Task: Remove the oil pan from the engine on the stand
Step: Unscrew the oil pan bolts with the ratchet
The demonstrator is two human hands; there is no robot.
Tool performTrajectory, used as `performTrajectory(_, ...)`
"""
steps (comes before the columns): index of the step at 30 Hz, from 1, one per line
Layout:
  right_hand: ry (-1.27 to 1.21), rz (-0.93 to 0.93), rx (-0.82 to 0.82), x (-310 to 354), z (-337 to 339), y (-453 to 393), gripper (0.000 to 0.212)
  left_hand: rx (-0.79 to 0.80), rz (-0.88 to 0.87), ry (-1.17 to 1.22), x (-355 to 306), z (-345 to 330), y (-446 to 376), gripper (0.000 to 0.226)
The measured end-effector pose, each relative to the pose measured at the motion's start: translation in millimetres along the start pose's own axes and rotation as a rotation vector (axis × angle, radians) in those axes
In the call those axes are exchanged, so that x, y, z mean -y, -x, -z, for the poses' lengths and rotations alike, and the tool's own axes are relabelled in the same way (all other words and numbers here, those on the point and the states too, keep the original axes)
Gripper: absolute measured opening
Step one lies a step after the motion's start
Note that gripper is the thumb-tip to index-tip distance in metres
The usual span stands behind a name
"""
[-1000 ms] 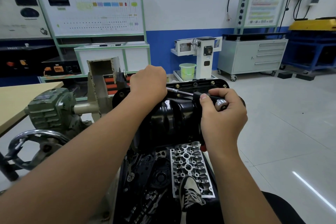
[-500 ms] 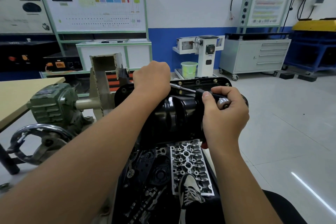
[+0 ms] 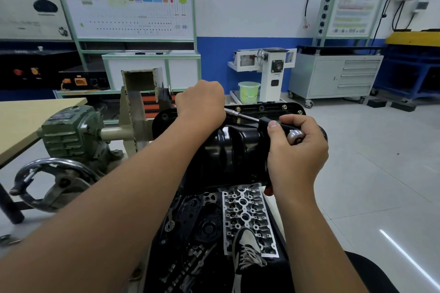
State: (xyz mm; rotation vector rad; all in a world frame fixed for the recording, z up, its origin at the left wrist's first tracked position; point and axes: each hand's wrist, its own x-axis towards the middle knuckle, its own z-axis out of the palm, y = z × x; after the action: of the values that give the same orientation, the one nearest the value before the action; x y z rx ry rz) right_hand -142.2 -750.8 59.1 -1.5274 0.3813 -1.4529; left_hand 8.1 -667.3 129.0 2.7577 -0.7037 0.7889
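Both hands are up on the glossy black pressed-steel oil pan (image 3: 234, 150), which sits bolted on top of the engine on the stand, its flange facing the far wall with brass-coloured bolts (image 3: 238, 109) showing along the far edge. The right hand (image 3: 297, 150) is wrapped round the black handle of a ratchet wrench (image 3: 273, 126), thumb laid along it and the rounded metal butt poking out between the fingers. The wrench's thin chrome shaft runs left and away, straight under the left hand (image 3: 201, 102). That left hand is curled into a fist over the head end of the tool at the pan's far rim; what the fingers hold there is hidden. Left of the pan, the green cast gearbox (image 3: 69, 131) and chrome handwheel (image 3: 50, 183) of the stand. Below the pan, a bare aluminium cylinder head (image 3: 245, 211) lies flat, a sneaker (image 3: 247, 252) resting on it.
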Motion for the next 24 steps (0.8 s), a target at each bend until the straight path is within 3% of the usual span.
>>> performTrajectory(4, 0.003, -0.004, -0.006, -1.6, -0.2, -1.0, 0.015, -0.002, 0.01, -0.023, -0.3, -1.6, 0.6, 0.022)
performTrajectory(12, -0.009, 0.009, -0.005, -0.4, 0.2, 0.4, 0.017, 0.009, 0.036, 0.01, 0.2, 1.8, 0.8, 0.036)
performTrajectory(24, -0.01, 0.011, 0.006, 0.1, 0.4, 0.1, 0.015, 0.014, 0.051, -0.005, -0.5, 1.2, 2.3, 0.026)
